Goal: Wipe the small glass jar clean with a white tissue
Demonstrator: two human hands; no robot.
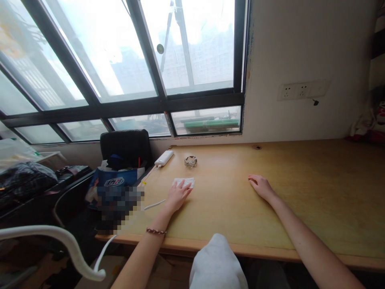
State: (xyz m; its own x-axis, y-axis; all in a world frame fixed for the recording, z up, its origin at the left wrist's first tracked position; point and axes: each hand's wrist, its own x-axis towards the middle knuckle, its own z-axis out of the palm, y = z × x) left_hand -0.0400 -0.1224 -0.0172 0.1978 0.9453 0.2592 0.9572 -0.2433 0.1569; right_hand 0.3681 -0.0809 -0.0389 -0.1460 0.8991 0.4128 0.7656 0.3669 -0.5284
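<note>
Resting on a folded white tissue point(189, 181), my left hand point(178, 195) has its fingers spread and lying flat over it. A braided bracelet point(156, 231) circles the left wrist. My right hand point(261, 187) lies on the wooden desk point(222, 200) with loosely bent fingers and nothing visible in it. Beyond the tissue stands a silvery ring-shaped metal object point(190, 161), touched by neither hand. A white power bank point(164, 158) with a cable plugged in lies at the desk's far left.
Left of the desk, a black chair point(124, 146) stands behind a blue bag point(114, 176). A thick white curved tube point(54, 233) crosses the lower left. A cable hole point(256, 147) sits at the desk's back edge, below wall sockets point(302, 90). Windows are at the back left.
</note>
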